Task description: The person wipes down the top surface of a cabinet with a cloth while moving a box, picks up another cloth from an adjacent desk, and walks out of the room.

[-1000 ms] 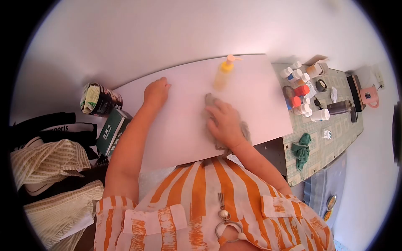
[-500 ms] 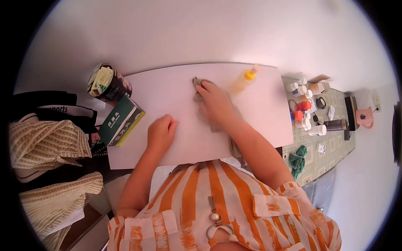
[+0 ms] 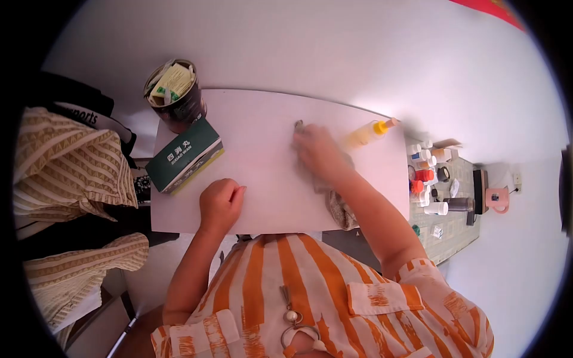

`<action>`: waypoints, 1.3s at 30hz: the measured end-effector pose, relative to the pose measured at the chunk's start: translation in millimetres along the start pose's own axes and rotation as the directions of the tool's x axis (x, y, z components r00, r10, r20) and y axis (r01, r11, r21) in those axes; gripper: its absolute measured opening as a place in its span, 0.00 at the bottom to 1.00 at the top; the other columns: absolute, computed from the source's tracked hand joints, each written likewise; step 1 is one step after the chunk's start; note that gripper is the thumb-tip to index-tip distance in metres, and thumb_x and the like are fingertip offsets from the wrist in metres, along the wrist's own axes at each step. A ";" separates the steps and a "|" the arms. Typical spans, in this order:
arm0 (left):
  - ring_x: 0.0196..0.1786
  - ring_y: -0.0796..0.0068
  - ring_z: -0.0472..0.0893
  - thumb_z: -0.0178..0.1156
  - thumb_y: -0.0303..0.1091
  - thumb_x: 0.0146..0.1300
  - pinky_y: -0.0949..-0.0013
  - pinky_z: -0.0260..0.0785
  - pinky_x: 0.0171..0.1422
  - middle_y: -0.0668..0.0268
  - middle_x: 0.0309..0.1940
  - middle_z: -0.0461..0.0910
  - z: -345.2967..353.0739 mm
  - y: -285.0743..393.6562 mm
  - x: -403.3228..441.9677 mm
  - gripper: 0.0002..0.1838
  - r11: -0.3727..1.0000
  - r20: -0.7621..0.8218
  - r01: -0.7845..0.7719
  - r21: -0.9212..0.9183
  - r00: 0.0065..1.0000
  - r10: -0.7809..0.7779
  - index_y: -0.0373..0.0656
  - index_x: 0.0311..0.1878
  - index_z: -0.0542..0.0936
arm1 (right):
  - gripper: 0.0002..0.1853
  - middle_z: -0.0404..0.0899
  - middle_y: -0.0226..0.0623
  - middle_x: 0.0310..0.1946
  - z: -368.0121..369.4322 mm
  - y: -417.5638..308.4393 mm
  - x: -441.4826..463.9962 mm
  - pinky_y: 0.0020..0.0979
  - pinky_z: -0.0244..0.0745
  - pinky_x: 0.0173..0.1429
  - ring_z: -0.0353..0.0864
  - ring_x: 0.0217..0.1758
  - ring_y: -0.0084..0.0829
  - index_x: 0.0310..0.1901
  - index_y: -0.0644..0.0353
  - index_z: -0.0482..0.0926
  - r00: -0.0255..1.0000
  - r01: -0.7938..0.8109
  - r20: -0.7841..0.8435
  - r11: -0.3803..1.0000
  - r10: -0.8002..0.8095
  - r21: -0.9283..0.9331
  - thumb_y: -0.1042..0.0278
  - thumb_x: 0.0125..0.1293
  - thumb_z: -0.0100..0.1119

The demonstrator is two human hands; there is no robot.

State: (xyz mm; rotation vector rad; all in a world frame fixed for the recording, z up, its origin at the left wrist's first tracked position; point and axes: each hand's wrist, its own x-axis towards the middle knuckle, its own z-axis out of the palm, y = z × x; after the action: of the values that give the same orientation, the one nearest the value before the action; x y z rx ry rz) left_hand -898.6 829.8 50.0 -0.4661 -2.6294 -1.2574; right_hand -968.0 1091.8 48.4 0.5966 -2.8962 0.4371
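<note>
My right hand (image 3: pixel 319 154), smeared by motion, presses on a grey-brown cloth (image 3: pixel 340 212) on the white tabletop (image 3: pixel 268 173). One corner of the cloth pokes out beyond the fingers; its other end trails beneath my forearm to the near edge. Right of that hand is a clear bottle with a yellow collar (image 3: pixel 365 134). My left hand (image 3: pixel 221 206) rests as a loose fist near the table's front edge, with nothing seen in it. Beyond the fist, on the left, lies a dark green box (image 3: pixel 186 149).
A dark tub (image 3: pixel 179 110) stuffed with packets stands at the back left corner. Striped fabric (image 3: pixel 77 155) hangs on the left. To the right, another table (image 3: pixel 450 235) holds several white and red-capped bottles, a dark tumbler (image 3: pixel 459 204) and a pink mug (image 3: pixel 496 200).
The view has shifted and tilted. My right hand stays on the cloth left of the bottle, and more of the cloth's trailing end shows. My left fist sits nearer the front edge.
</note>
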 end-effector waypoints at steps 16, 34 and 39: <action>0.27 0.57 0.72 0.60 0.28 0.52 0.58 0.64 0.31 0.60 0.20 0.71 0.8 -4.1 1.1 0.09 0.996 -0.006 -0.092 0.019 0.996 0.092 0.41 0.22 0.69 | 0.10 0.73 0.36 0.44 -0.4 7.3 59.3 0.41 0.73 0.48 0.71 0.47 0.44 0.41 0.55 0.81 0.999 -0.004 -0.039 0.997 0.007 0.076 0.69 0.57 0.55; 0.26 0.57 0.72 0.60 0.27 0.52 0.58 0.63 0.30 0.60 0.19 0.71 1.1 -3.8 0.3 0.10 0.995 -0.022 -0.090 0.037 0.996 0.091 0.41 0.21 0.68 | 0.06 0.74 0.37 0.38 -12.8 -6.8 39.6 0.41 0.73 0.45 0.73 0.44 0.44 0.33 0.57 0.80 0.995 -0.080 0.062 0.996 0.083 -0.044 0.71 0.56 0.54; 0.26 0.57 0.72 0.60 0.27 0.52 0.58 0.63 0.29 0.61 0.19 0.71 0.2 -1.5 2.1 0.10 0.997 0.006 -0.072 0.037 0.997 0.072 0.41 0.21 0.69 | 0.06 0.74 0.37 0.39 0.6 -2.3 51.3 0.43 0.72 0.46 0.73 0.44 0.44 0.33 0.55 0.81 0.991 -0.054 -0.113 0.992 0.067 0.113 0.71 0.56 0.53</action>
State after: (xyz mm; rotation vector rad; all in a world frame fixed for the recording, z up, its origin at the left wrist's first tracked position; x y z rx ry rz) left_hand -901.1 829.5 49.4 -0.5534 -2.6101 -1.1847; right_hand -1013.7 1071.0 58.9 0.4818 -2.7986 0.6208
